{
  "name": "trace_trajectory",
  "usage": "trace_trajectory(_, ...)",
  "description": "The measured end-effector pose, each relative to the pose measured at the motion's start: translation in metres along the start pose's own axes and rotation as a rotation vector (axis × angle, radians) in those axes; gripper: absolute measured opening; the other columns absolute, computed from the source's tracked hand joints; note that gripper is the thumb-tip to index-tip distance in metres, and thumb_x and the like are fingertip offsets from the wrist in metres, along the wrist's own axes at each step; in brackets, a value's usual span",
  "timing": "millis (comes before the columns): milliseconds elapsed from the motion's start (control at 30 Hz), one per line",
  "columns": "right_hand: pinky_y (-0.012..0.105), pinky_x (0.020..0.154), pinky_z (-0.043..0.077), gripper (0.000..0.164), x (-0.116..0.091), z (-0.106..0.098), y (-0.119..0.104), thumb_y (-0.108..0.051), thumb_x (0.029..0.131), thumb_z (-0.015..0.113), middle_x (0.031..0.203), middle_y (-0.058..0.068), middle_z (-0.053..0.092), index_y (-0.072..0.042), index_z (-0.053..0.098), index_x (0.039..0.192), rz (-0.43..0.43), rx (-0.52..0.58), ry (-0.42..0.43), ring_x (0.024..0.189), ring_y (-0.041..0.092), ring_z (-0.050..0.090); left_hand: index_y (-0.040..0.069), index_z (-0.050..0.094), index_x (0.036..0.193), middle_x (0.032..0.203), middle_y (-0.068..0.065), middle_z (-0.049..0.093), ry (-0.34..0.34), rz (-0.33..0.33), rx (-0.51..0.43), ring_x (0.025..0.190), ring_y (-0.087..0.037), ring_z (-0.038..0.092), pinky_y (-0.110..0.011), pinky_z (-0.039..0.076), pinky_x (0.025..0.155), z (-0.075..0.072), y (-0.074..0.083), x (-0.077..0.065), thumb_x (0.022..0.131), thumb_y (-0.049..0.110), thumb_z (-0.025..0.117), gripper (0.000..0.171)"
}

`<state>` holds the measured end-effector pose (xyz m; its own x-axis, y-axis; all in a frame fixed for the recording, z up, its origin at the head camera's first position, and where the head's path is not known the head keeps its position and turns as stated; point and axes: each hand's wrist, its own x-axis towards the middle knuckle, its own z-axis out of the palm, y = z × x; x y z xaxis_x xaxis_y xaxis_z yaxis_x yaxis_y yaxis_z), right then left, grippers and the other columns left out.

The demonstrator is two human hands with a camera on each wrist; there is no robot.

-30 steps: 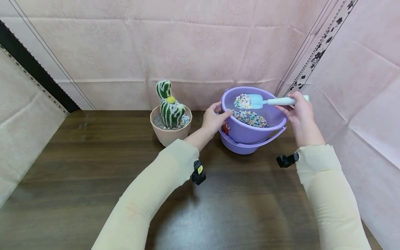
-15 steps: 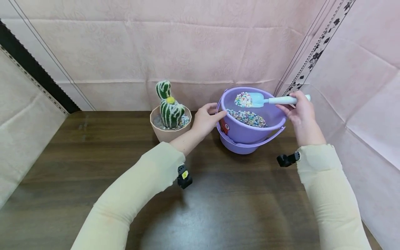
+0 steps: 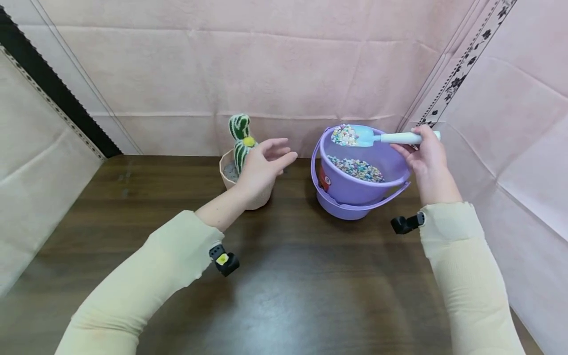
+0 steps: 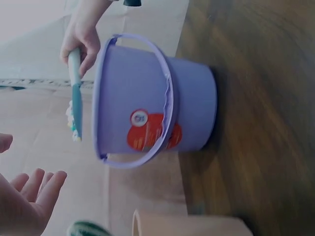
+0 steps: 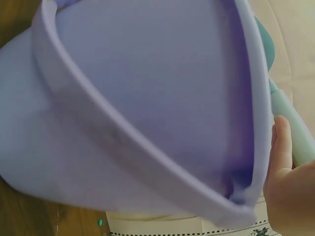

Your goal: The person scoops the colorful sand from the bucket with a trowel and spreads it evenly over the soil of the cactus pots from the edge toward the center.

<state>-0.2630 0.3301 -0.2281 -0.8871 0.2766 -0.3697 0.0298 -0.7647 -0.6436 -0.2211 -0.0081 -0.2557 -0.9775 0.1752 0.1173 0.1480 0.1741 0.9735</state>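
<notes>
My right hand point(image 3: 428, 160) grips the pale handle of a small blue trowel point(image 3: 366, 136), whose blade carries a heap of pastel pebbles point(image 3: 344, 135). The trowel is held level above the rim of a purple bucket point(image 3: 355, 192). More multicoloured pebbles point(image 3: 357, 169) lie inside that bucket. My left hand point(image 3: 264, 167) is in the air in front of a potted cactus point(image 3: 240, 127), fingers loosely bent and holding nothing. It hides part of the cactus and of its beige pot point(image 3: 226, 165). In the left wrist view the bucket's side shows a red label point(image 4: 147, 130).
Both the bucket and the pot stand on a dark wooden table point(image 3: 284, 276), near its back edge. A pinkish cloth wall point(image 3: 284, 74) rises right behind them, and another point(image 3: 532, 148) closes the right side. The bucket's handle point(image 3: 390, 195) hangs down round its front.
My left hand has let go of the bucket's rim and moved left to the cactus pot. The bucket's handle has dropped at the left. The loaded trowel has risen slightly.
</notes>
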Motion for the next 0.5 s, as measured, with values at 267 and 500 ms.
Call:
trace_trajectory(267, 0.046, 0.082, 0.055, 0.017, -0.001, 0.015, 0.011, 0.001, 0.083, 0.062, 0.1, 0.008, 0.047, -0.008, 0.048, 0.089, 0.003, -0.014, -0.046, 0.088, 0.03, 0.063, 0.013, 0.056, 0.128, 0.123, -0.008, 0.063, 0.062, -0.016, 0.013, 0.112, -0.017, 0.059, -0.028, 0.055, 0.086, -0.036, -0.003, -0.008, 0.087, 0.025, 0.066, 0.044)
trace_trajectory(500, 0.046, 0.085, 0.053, 0.02, -0.001, 0.03, 0.021, 0.002, 0.082, 0.062, 0.102, 0.008, 0.047, -0.009, 0.046, 0.089, 0.034, -0.008, -0.076, 0.105, 0.026, 0.058, 0.01, 0.053, 0.131, 0.125, -0.011, 0.061, 0.141, -0.041, -0.008, 0.112, -0.018, 0.058, -0.031, 0.055, 0.086, -0.066, -0.015, -0.009, 0.088, 0.026, 0.064, 0.047)
